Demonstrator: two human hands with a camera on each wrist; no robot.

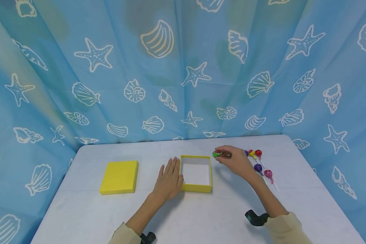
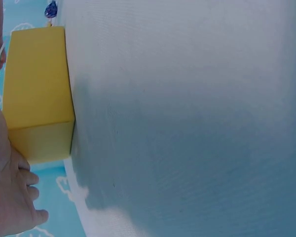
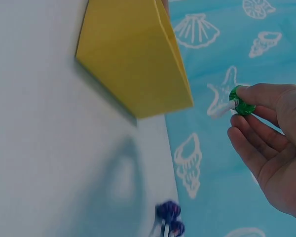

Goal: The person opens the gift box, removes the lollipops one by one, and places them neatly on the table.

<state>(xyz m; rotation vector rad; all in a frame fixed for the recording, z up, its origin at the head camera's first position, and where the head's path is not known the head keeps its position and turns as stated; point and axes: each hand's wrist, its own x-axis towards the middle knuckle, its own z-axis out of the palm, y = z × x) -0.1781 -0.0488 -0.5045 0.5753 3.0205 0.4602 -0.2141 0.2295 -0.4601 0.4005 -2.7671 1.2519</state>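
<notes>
In the head view an open yellow box (image 1: 196, 187) with a white inside stands mid-table. My left hand (image 1: 168, 179) lies along its left side, fingers straight and thumb at the near left corner. Just beyond the box's right wall, my right hand (image 1: 236, 161) pinches a green-wrapped lollipop (image 1: 216, 154) between thumb and fingers. The right wrist view shows the lollipop (image 3: 245, 101) raised off the table, its white stick pointing left. From the left wrist the box (image 2: 39, 79) appears side-on, with the left hand (image 2: 10, 182) against its end.
A yellow lid (image 1: 119, 177) lies on the left of the white table (image 1: 88, 210). Several lollipops lie at the right, including a purple one (image 1: 258, 168), a pink one (image 1: 268, 174) and a red one (image 1: 258, 153). A blue shell-patterned curtain (image 1: 122, 67) hangs behind the table.
</notes>
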